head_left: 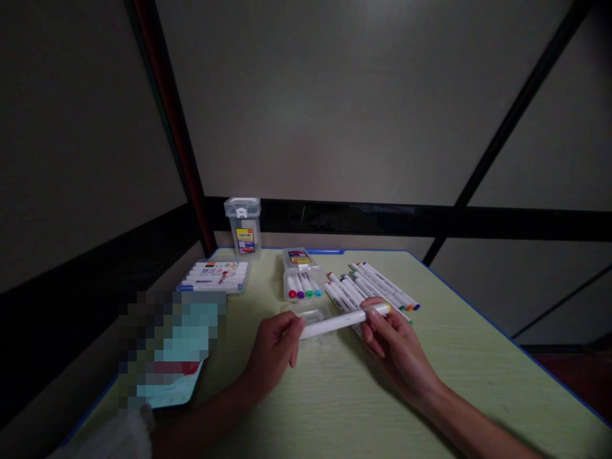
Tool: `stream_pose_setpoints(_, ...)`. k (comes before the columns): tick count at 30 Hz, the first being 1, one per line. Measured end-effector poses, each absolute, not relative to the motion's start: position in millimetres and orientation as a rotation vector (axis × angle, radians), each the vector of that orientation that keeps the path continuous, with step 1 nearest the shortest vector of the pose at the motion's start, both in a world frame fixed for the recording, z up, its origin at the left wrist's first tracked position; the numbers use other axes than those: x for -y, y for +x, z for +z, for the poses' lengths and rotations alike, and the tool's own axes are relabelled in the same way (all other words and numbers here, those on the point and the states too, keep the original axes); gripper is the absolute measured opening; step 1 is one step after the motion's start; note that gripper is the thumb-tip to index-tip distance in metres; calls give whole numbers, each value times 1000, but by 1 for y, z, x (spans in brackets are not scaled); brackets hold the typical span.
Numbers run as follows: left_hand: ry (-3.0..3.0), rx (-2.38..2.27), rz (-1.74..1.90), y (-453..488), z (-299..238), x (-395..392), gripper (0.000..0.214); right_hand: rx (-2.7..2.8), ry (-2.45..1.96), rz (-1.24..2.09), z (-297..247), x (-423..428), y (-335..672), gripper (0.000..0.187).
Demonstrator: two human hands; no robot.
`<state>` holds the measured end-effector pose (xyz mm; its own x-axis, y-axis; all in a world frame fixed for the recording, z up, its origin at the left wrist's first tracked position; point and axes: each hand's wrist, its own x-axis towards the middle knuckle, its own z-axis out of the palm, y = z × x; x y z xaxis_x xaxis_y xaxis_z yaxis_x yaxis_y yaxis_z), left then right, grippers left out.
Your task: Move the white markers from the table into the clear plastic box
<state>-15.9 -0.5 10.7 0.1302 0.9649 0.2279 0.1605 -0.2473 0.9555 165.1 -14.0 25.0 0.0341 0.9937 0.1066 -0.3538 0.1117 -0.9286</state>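
Observation:
Both hands hold one white marker (342, 320) level above the pale green table (459, 357). My left hand (272, 350) grips its left end with curled fingers. My right hand (396, 344) pinches the right end, near a yellow-green cap. Just beyond the marker lies a row of several loose white markers (370, 292) with coloured caps. A clear case (301, 280) lying on its side holds several markers, caps facing me. A clear lid (313, 315) rests on the table under the held marker.
An upright clear case (243, 224) stands at the table's back edge. A flat pack of markers (215, 277) lies at the left. A blurred-out patch (169, 344) covers the near left corner. Dark rails and walls surround the table.

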Motion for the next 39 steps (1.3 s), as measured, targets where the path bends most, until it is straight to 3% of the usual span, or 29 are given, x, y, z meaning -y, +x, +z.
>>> stream_pose_setpoints(6, 1816, -1013, 1046, -14, 12, 12, 25, 1197, -847, 1367, 22, 20, 164, 35)
stream_pose_setpoints(13, 1950, -875, 927, -14, 14, 18, 23, 1427, -699, 1440, 7, 20, 161, 32)
stream_pose_setpoints(28, 1495, -803, 1138, -15, 5, 10, 34, 1712, -875, 1553, 21, 30, 160, 43)
stream_pose_setpoints(39, 1414, -1029, 1295, -14, 15, 10, 25, 1723, -874, 1556, 20, 30, 158, 28)
